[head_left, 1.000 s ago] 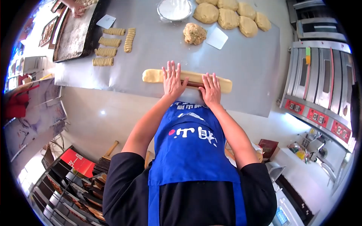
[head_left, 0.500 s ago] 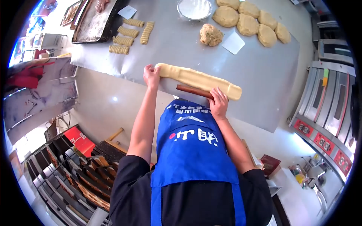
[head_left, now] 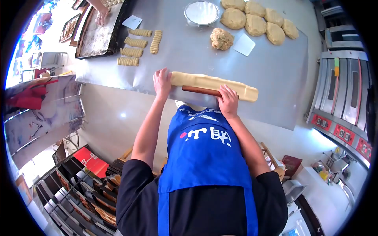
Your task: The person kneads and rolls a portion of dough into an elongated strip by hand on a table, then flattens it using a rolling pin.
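A long, flat strip of pale dough lies across the metal worktop in front of me. Beside its left end, my left hand rests with fingers extended forward and the thumb touching or very near the dough edge. Along the strip's near side is a brown wooden rolling pin. My right hand wraps around the pin's right end, its fingertips close to the dough. Farther off sit a rough crumbly lump of filling or dough and a white scraper.
Several ridged dough pieces lie at the left, near another white scraper. A co-worker's hand is over a dark-rimmed baking tray. At the back are a covered bowl and several dough rounds. Ovens stand right.
The view has shifted slightly. My left hand has eased off the strip's left end, and the strip lies straighter. My right hand still holds the rolling pin. The co-worker's hand reaches farther over the tray.
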Demonstrator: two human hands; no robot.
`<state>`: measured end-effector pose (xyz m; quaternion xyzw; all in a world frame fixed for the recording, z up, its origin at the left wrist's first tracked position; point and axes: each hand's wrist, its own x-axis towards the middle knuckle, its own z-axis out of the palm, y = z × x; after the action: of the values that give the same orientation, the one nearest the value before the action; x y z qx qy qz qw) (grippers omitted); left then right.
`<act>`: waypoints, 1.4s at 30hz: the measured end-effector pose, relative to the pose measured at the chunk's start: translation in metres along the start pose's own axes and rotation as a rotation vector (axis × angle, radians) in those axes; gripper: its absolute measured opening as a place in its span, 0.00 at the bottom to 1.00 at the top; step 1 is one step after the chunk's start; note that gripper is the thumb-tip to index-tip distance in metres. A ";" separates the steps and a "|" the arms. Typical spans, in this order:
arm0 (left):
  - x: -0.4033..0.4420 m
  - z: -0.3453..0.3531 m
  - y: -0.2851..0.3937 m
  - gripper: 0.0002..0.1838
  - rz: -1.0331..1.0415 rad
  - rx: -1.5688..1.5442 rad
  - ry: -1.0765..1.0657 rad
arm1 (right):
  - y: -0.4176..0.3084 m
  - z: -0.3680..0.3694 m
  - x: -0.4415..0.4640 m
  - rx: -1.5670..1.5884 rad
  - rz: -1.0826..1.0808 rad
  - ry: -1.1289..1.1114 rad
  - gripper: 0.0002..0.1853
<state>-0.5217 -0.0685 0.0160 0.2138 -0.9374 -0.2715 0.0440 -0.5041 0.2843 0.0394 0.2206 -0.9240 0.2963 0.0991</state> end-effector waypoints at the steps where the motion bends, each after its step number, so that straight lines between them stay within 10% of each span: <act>1: 0.000 0.003 0.000 0.27 0.072 -0.032 0.065 | -0.004 0.002 0.007 -0.004 -0.018 0.004 0.22; 5: -0.004 0.004 -0.011 0.26 0.643 0.148 -0.237 | -0.014 0.008 0.015 -0.018 -0.036 -0.036 0.21; 17: 0.016 -0.001 -0.026 0.34 0.537 -0.069 -0.498 | -0.026 0.009 0.002 -0.031 0.083 -0.060 0.20; 23: 0.015 -0.017 0.029 0.34 0.508 -0.092 -0.258 | -0.051 0.044 0.059 0.004 0.004 -0.036 0.16; 28: 0.003 0.013 0.025 0.39 0.513 0.221 -0.181 | -0.043 0.079 0.051 -0.078 0.133 -0.206 0.44; 42: 0.046 0.030 0.045 0.45 0.499 0.259 -0.063 | -0.034 0.098 0.100 -0.282 0.206 -0.186 0.44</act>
<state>-0.5860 -0.0385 0.0127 -0.0283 -0.9888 -0.1369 0.0529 -0.5817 0.1666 0.0092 0.1351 -0.9792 0.1509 0.0122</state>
